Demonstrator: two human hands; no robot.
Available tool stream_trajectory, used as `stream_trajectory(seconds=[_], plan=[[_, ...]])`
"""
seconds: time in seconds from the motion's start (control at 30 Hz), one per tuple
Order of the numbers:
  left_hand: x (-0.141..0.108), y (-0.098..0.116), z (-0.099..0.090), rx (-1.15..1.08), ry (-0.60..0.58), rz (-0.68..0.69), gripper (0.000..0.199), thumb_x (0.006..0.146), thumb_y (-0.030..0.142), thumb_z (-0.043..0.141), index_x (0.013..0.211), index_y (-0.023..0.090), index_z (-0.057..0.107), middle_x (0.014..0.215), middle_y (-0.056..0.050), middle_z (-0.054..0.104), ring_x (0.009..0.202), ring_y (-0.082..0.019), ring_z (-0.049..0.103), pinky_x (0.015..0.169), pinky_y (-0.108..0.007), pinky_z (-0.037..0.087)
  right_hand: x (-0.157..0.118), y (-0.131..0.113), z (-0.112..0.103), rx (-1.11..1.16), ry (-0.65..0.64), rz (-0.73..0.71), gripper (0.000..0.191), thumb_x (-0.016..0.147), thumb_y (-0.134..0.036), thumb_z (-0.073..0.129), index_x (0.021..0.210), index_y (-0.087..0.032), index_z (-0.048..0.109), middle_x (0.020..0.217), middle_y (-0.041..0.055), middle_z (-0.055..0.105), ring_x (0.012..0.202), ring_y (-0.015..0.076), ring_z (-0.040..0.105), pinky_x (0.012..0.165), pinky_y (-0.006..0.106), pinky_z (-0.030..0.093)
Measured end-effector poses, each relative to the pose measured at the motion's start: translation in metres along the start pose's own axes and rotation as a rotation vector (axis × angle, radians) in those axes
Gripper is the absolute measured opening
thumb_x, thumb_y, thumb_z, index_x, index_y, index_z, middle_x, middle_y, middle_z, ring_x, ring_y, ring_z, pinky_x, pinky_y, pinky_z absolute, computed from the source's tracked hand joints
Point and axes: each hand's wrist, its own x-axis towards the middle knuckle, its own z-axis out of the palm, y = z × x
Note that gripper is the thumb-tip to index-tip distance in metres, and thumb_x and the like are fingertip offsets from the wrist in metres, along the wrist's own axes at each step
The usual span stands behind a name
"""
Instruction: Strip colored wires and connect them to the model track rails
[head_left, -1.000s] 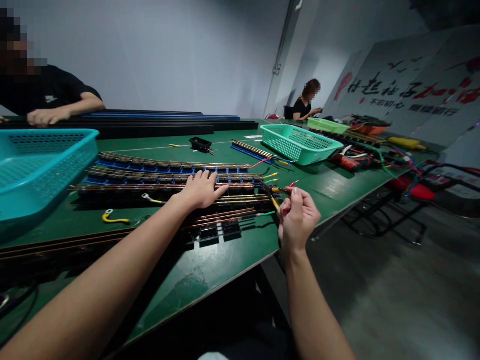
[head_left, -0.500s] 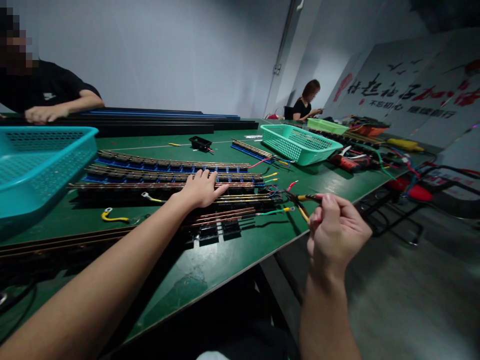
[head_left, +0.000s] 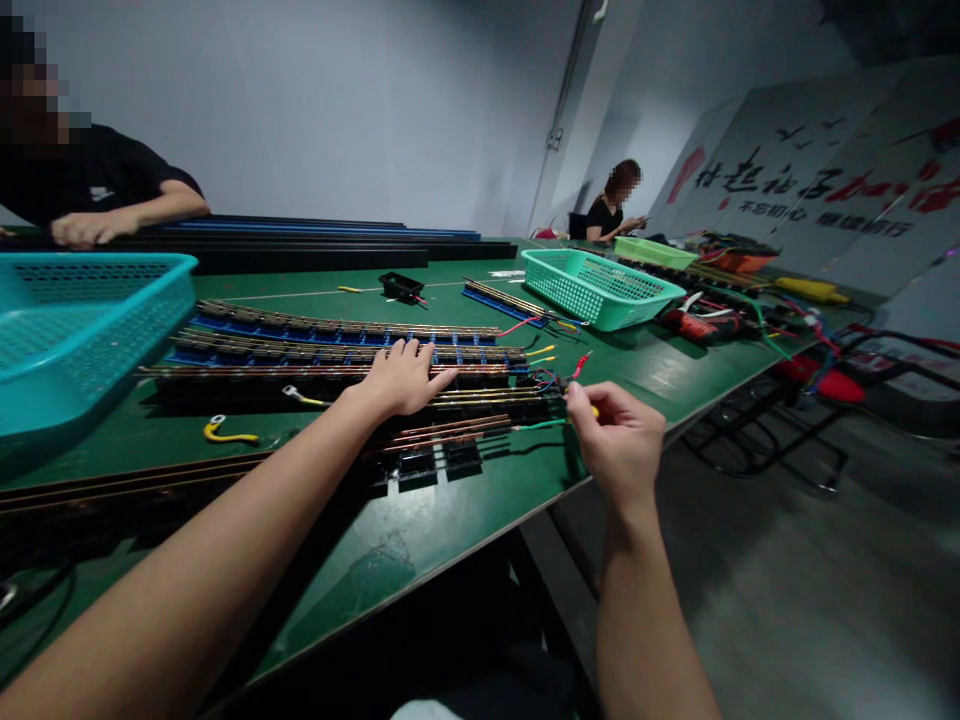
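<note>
My left hand (head_left: 401,377) lies on the conductor rails (head_left: 480,355), long strips of copper-coloured bars on blue and black holders. Its fingers are spread flat and press on them from above. At the right ends of the rails, my right hand (head_left: 621,440) pinches a wire between thumb and fingertips; a bit of yellow shows at the fingers, and most of the wire is hidden. Close by, a red-sleeved wire (head_left: 580,366) sticks up and a green wire (head_left: 541,425) runs to the hand. Yellow-tipped wires (head_left: 541,351) poke out from the rail behind.
A blue basket (head_left: 97,395) stands at the left, a green basket (head_left: 600,290) at the back right beside red-handled pliers (head_left: 701,325). Yellow lug wires (head_left: 229,434) lie in front. Black profiles (head_left: 322,252) line the back. A co-worker's hand (head_left: 94,228) rests there; another person sits farther off.
My right hand has moved left, towards the rail ends, with the wire in its pinch; the yellow-and-black length seen stretched out before is now mostly covered. My left hand has stayed put.
</note>
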Motion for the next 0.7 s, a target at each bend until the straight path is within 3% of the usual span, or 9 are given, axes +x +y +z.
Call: stream_trajectory(seconds=[0.13,0.43,0.57,0.7], plan=[[0.0000,-0.0003,0.0001,0.000,0.000,0.002,0.082,0.097,0.066,0.018,0.154,0.010,0.036,0.154,-0.020,0.043,0.143,-0.038,0.038,0.111,-0.053,0.036,-0.0017,-0.0028,-0.0028,-0.107,-0.154,-0.118,0.031,0.086,-0.033,0.066,0.060,-0.017,0.063,0.050,-0.0059,0.046,0.045,0.0058,0.038,0.048,0.021,0.031],[0.0000,-0.0002,0.0011,-0.001,0.008,-0.005,0.081,0.097,0.067,0.019,0.153,0.011,0.037,0.154,-0.020,0.043,0.143,-0.037,0.038,0.112,-0.054,0.035,-0.0055,-0.0024,-0.0023,-0.210,-0.321,-0.353,0.024,0.084,-0.023,0.066,0.060,-0.018,0.062,0.048,-0.0070,0.049,0.041,0.0042,0.039,0.045,0.019,0.029],[0.0004,-0.0003,0.0018,0.007,0.003,-0.014,0.081,0.097,0.067,0.018,0.154,0.012,0.035,0.156,-0.019,0.041,0.144,-0.036,0.037,0.113,-0.052,0.034,-0.0051,-0.0011,-0.0035,-0.238,-0.435,-0.386,0.025,0.085,-0.021,0.064,0.060,-0.018,0.060,0.051,-0.0060,0.052,0.044,0.0046,0.042,0.047,0.019,0.030],[0.0012,-0.0012,0.0029,0.016,0.010,-0.012,0.081,0.097,0.068,0.017,0.155,0.014,0.035,0.156,-0.018,0.042,0.143,-0.036,0.038,0.113,-0.050,0.035,-0.0062,0.0003,-0.0044,-0.215,-0.453,-0.336,0.022,0.085,-0.023,0.066,0.065,-0.018,0.061,0.053,-0.0058,0.053,0.046,0.0048,0.043,0.049,0.019,0.031]])
